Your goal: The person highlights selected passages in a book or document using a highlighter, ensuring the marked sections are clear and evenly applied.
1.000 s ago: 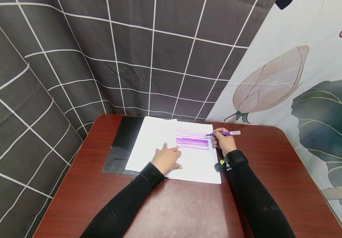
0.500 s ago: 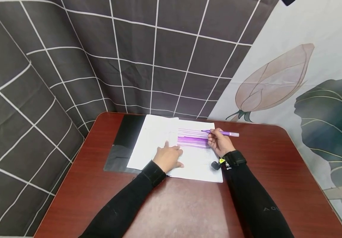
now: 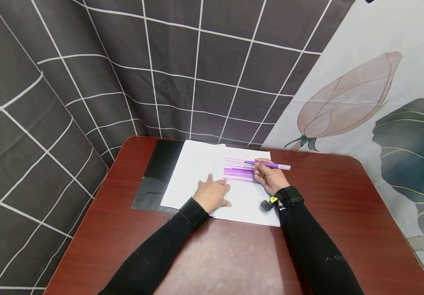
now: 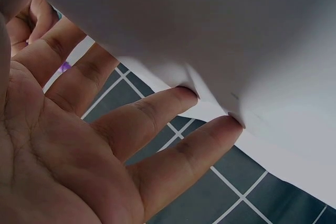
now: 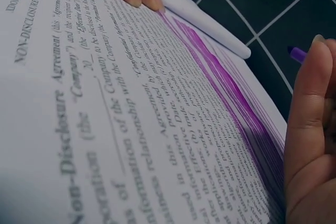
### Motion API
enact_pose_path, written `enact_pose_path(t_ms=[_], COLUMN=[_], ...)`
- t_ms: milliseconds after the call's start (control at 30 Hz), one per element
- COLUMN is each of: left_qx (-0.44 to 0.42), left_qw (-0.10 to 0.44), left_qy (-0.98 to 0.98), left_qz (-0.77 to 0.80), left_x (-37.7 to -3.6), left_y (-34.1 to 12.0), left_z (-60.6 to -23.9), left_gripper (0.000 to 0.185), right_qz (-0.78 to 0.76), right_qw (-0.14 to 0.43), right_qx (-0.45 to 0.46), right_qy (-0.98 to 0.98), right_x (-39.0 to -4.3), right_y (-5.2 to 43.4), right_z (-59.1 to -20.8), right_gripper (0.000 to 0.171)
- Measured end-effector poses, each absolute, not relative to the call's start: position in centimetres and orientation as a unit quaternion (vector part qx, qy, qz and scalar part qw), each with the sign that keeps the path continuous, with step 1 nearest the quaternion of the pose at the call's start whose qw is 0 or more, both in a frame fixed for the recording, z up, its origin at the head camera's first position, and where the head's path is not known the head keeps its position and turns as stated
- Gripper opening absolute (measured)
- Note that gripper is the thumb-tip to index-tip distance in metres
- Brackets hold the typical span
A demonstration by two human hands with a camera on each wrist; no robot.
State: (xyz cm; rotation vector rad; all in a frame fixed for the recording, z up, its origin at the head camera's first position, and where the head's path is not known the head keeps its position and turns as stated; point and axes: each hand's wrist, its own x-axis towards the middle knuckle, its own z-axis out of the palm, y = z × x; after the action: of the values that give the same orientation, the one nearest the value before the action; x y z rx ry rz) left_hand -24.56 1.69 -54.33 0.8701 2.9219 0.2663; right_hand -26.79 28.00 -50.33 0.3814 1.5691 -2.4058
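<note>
A printed white document (image 3: pixel 204 176) lies on the table, its upper lines streaked purple (image 3: pixel 238 172). My right hand (image 3: pixel 268 178) pinches a purple highlighter (image 3: pixel 268 165) with the tip over the purple lines. My left hand (image 3: pixel 212 193) lies flat on the page, fingers straight, holding it down. In the right wrist view the printed page (image 5: pixel 121 129) fills the frame, with the highlighter's tip (image 5: pixel 297 53) beside my fingers (image 5: pixel 310 124). The left wrist view shows my left hand (image 4: pixel 79 145) with fingertips (image 4: pixel 231 124) touching the paper (image 4: pixel 236 35).
The reddish-brown table (image 3: pixel 234 258) has a dark sheet (image 3: pixel 156 176) under the paper's left side. A dark grid-patterned cloth (image 3: pixel 123 73) hangs behind and to the left. A floral cloth (image 3: pixel 381 102) hangs on the right.
My right hand has slid the highlighter leftwards across the purple lines. The left hand has stayed on the page.
</note>
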Motion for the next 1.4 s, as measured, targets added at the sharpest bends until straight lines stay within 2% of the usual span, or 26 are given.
enact_pose_path(t_ms=[167, 433, 667, 900, 967, 1267, 1400], left_qx=[0.283, 0.286, 0.287, 0.284, 0.283, 0.286, 0.286], left_qw=[0.036, 0.041, 0.034, 0.051, 0.052, 0.046, 0.039], left_qy=[0.955, 0.955, 0.956, 0.957, 0.957, 0.956, 0.956], left_qz=[0.080, 0.061, 0.053, 0.039, 0.040, 0.057, 0.053], left_x=[-25.3, -25.5, -25.3, -22.9, -22.8, -24.7, -25.3], left_y=[1.9, 2.3, 2.5, 2.1, 2.0, 2.1, 2.0], left_z=[-55.6, -55.7, -55.2, -50.1, -49.9, -54.5, -55.3], left_gripper=[0.069, 0.074, 0.072, 0.065, 0.065, 0.076, 0.077], right_qz=[-0.805, -0.721, -0.638, -0.619, -0.619, -0.611, -0.600], right_qw=[0.120, 0.053, 0.006, 0.006, 0.011, 0.029, 0.028], right_qx=[0.123, 0.103, 0.119, 0.122, 0.116, 0.115, 0.115], right_qy=[0.568, 0.683, 0.761, 0.776, 0.777, 0.782, 0.791], right_x=[-26.9, -27.9, -29.3, -29.7, -29.8, -30.1, -30.2], right_y=[27.4, 24.4, 21.6, 20.0, 19.6, 19.0, 18.7], right_z=[-49.9, -49.7, -50.4, -50.5, -50.6, -50.8, -50.9], right_gripper=[0.014, 0.005, 0.011, 0.014, 0.015, 0.016, 0.016])
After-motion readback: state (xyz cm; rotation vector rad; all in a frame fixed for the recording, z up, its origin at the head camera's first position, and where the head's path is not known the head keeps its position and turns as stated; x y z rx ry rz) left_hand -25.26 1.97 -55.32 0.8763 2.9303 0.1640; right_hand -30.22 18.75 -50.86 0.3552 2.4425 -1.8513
